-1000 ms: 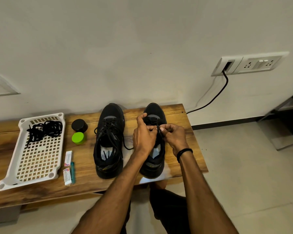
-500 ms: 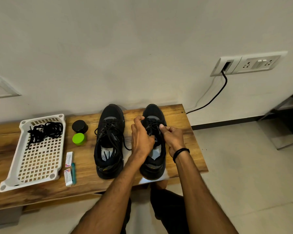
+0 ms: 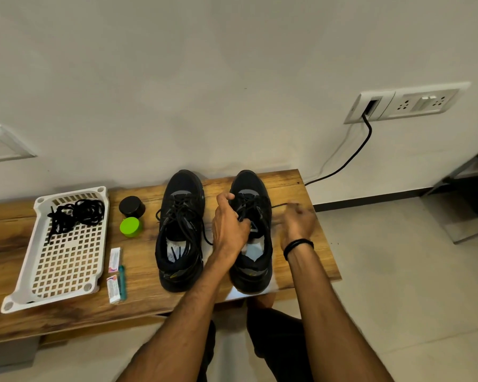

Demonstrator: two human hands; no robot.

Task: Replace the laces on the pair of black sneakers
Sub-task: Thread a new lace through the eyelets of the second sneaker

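pulling a black lace (image 3: 280, 205) sideways out of the sneaker on my right (image 3: 249, 183), which stands toe to the wall on a wooden bench (image 3: 295, 188), just beside its partner (image 3: 184, 183), whose laces lie loose. my left hand (image 3: 229, 224) is curled over the tongue and eyelet rows, gripping the shoe to steady it. my right hand (image 3: 298, 219) is blurred, out past the shoe's outer side, and its fingers seem pinched on the lace end, with the strand running taut to them. i judge this is the old lace coming out. to do it well i should press the shoe down firmly, draw the lace through one crossing at a time in line with its eyelet rather than yanking, and slacken the next crossing with my left fingers so nothing snags. a bundle of spare black laces (image 3: 75, 213) lies in a white perforated tray (image 3: 40, 200) at the far left, well apart, with a black jar (image 3: 132, 206) and a green lid (image 3: 130, 226) between tray and shoes.
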